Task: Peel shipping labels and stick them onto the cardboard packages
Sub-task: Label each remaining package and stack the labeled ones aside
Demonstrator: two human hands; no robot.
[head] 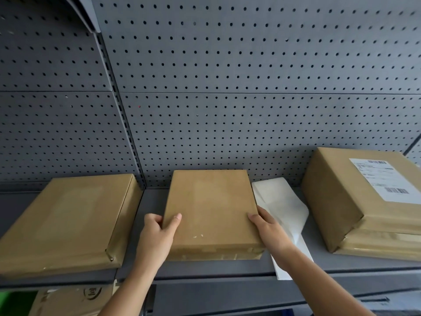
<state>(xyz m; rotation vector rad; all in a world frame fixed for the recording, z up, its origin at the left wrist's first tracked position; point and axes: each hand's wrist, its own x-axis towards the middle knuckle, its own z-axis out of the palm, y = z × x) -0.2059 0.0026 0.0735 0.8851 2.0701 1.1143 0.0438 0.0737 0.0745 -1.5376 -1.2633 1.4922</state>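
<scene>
A plain brown cardboard package lies flat in the middle of a grey shelf. My left hand grips its near left edge, thumb on top. My right hand grips its near right edge. No label shows on its top. White label sheets lie loosely on the shelf just right of it, partly under my right hand. At the right stands a thicker package with a white shipping label stuck on top. A bare flat package lies at the left.
A grey pegboard wall rises behind the shelf, with an upright post between the left and middle bays. Below the shelf's front edge, a printed carton and something green sit lower left.
</scene>
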